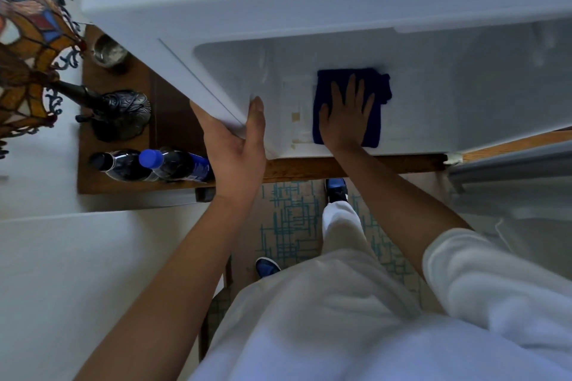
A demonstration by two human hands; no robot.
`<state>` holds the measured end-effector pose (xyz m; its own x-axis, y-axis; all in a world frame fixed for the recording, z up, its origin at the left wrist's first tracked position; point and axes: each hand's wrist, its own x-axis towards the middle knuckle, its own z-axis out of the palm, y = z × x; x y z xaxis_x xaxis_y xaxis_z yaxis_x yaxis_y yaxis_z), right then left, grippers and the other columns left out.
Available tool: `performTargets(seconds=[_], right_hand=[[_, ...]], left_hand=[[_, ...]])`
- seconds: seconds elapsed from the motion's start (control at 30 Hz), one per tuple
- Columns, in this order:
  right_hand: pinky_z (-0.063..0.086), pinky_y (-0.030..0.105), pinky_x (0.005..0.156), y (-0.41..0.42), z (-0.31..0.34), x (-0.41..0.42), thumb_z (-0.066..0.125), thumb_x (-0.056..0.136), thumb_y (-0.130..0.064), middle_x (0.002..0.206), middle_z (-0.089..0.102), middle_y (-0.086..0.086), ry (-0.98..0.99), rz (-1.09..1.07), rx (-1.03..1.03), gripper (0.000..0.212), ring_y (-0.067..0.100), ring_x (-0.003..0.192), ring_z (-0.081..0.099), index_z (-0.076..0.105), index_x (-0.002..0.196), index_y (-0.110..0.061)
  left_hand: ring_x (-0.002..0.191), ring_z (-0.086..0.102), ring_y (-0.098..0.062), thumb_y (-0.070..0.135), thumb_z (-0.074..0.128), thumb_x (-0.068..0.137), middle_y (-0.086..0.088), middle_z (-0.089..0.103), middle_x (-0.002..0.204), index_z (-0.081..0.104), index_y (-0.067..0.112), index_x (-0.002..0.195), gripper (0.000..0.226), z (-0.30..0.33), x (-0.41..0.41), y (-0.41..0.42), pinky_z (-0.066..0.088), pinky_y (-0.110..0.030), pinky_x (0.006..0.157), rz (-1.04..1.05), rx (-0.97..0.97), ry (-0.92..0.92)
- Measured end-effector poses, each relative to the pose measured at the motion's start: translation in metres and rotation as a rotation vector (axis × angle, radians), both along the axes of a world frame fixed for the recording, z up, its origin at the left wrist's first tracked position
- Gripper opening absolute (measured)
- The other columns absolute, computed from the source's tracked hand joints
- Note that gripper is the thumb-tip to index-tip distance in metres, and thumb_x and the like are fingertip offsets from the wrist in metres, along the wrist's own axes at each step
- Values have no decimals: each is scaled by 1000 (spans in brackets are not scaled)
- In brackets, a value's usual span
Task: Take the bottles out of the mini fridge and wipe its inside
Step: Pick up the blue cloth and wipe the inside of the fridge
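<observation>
The white mini fridge (235,9) stands open on a wooden table, and I look down into it. A dark blue cloth (380,120) lies flat on the fridge's inside floor. My right hand (346,114) presses on the cloth with fingers spread. My left hand (238,145) grips the fridge's left front edge, thumb inside the opening. Two dark bottles stand outside on the table to the left, one with a black cap (117,164) and one with a blue cap (173,164). Brownish stains (295,116) mark the floor left of the cloth.
The fridge door (510,164) hangs open at the right. A stained-glass lamp (28,40) with a dark metal base (120,114) and a small metal cup (108,49) stand on the wooden table (340,167). My legs and blue shoes are over a patterned rug (291,223).
</observation>
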<state>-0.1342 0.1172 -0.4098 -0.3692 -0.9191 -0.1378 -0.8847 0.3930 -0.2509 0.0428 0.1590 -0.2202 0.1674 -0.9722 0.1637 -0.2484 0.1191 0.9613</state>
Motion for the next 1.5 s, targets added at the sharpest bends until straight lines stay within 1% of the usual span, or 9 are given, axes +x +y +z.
performTargets(seconds=[0.23,0.43,0.53,0.73,0.87,1.03,1.23,1.4,1.5], right_hand=[[16,60,126,51,-9,8,37,104,-38,167,27,17,0,247,-87,56,37,156,23,38,157,-19],[16,58,126,113,-14,-29,37,106,-38,167,28,15,75,274,-69,54,35,155,25,39,157,-20],[12,58,127,91,-11,-22,31,106,-42,169,23,16,62,222,-25,57,36,157,19,35,159,-20],[8,60,126,7,-4,14,28,104,-45,170,19,15,54,221,-3,60,36,158,14,32,160,-23],[7,59,127,-4,-6,20,29,105,-42,170,19,16,27,233,-7,60,36,158,15,29,161,-22],[16,58,126,53,-10,6,31,106,-41,168,27,16,46,302,-41,58,36,156,23,35,158,-17],[17,57,126,106,-12,-12,29,106,-43,167,28,14,99,341,-6,58,35,155,25,35,159,-19],[12,58,127,54,-9,0,24,105,-46,169,21,15,46,293,22,60,36,158,16,31,160,-22],[6,59,127,14,-5,6,30,107,-43,171,15,13,37,276,39,58,35,159,10,27,161,-23]], left_hand=[[117,55,18,0,63,99,22,49,127,23,25,136,59,2,-1,1,41,-8,103,-8,-10,1],[121,57,9,1,63,99,22,52,128,30,34,132,57,1,4,0,45,-21,109,-8,-2,11],[125,58,-2,2,63,100,16,55,131,33,32,133,54,-3,6,-1,45,-30,113,-13,1,6],[120,58,8,0,63,99,13,55,128,30,23,139,57,-3,5,-3,44,-13,104,-5,13,18],[128,56,0,6,64,100,12,53,134,28,39,135,60,-3,4,-2,44,-22,109,2,14,19],[131,57,-15,10,64,100,-5,55,140,25,29,142,60,-5,6,-2,47,-31,112,-18,12,36],[133,56,-14,9,64,101,8,54,137,27,34,140,59,-4,7,-2,45,-40,116,-52,-11,31],[128,56,-5,5,63,100,9,52,135,25,26,142,61,-7,9,-3,45,-19,106,-60,-11,36],[127,55,-1,5,64,100,10,52,134,26,23,141,59,-7,8,-4,43,-15,106,-49,-7,49]])
